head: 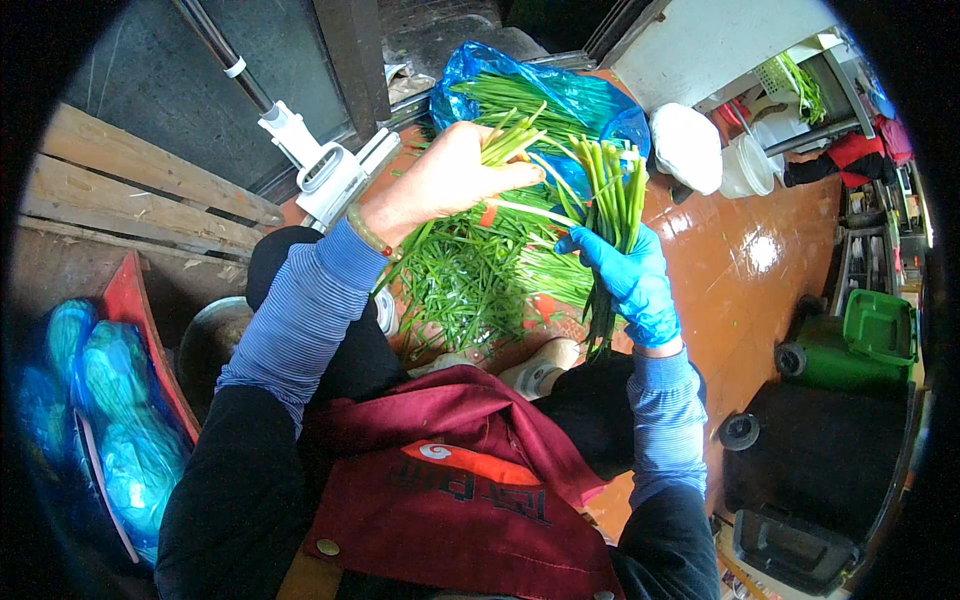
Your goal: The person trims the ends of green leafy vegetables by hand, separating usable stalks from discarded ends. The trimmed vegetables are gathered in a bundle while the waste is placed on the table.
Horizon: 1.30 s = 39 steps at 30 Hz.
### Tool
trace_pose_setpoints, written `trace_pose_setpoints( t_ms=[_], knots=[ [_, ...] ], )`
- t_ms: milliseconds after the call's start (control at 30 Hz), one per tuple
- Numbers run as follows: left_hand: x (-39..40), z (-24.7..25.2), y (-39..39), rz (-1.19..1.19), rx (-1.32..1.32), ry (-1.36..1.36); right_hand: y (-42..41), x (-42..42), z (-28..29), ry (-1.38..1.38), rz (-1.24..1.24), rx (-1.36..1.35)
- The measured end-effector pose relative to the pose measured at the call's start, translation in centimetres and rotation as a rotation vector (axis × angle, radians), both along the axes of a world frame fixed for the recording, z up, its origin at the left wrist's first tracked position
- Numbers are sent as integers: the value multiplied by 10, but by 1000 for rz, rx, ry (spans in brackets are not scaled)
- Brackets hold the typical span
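Observation:
My left hand, bare with a beaded bracelet at the wrist, is closed on a small bunch of green stalks. In a blue glove, my right hand grips a thicker bunch of long green stalks, pale ends up and leaves hanging below. One pale stalk stretches between the two hands. Beneath them, a loose heap of green leaves lies on the floor, with more stalks laid at its right. Beyond the hands, a blue plastic bag lies open around long green stalks.
A white mop or vacuum head stands left of the heap, near wooden slats. White tubs are at the upper right, wheeled bins at the right. Blue bags and a metal pot sit at the left.

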State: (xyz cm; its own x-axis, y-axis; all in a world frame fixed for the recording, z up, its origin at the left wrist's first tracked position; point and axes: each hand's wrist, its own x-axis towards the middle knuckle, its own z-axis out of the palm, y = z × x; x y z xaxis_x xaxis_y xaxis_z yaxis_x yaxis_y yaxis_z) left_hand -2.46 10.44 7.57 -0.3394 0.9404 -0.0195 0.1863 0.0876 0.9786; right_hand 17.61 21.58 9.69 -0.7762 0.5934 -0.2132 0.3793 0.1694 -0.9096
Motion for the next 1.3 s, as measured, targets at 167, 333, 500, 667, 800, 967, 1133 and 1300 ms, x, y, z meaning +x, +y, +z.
trace_pose_setpoints(
  t_ms=[167, 333, 500, 667, 800, 967, 1133, 1300],
  knots=[
    [2, -8, 5, -7, 61, -77, 1, 0, -13, 41, -106, 98],
    [1, -3, 3, -8, 10, -212, 7, 3, -24, 126, -104, 332],
    [-16, 6, -6, -18, -42, -138, 16, 8, -15, 140, -179, 179],
    [-11, -6, -4, 122, 201, 204, 13, 10, 3, -61, -70, 49],
    [4, 0, -4, 64, 397, 519, 15, 12, -5, -33, -9, -131],
    [4, -1, -6, 32, 419, 720, 12, 10, 0, -17, -21, -277],
    [6, -6, -3, 68, 203, 698, 11, 9, -7, -40, -5, -87],
    [8, -18, 7, 169, 153, 330, 7, 7, -21, 54, -80, 133]
  ],
)
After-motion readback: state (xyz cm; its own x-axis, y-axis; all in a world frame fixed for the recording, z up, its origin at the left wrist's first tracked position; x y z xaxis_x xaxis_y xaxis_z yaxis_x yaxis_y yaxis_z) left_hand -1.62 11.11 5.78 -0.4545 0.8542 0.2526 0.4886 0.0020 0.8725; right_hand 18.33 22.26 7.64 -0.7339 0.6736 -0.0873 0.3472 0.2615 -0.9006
